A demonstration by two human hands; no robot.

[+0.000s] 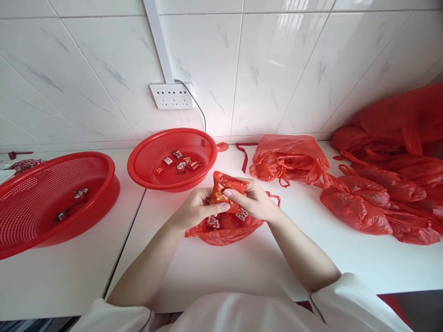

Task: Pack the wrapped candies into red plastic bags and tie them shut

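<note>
A shiny red snack packet (221,184) with gold print is held up between both my hands. My left hand (197,207) grips its left side, thumb across the lower front. From the right, my right hand (256,200) holds it with the thumb pressed on the front. Right below them a thin red plastic bag (224,236) lies spread on the table with its mouth open. Small red wrapped sweets (212,222) with white labels show inside it; the packet and my hands hide part of the bag.
A round red plastic basket (138,177) with several wrapped sweets stands behind my left hand. Another red basket (107,184) is at the left with two packets visible. Folded red bags (289,154) lie back right, filled tied bags (356,203) further right. A socket strip (171,97) is on the tiled wall.
</note>
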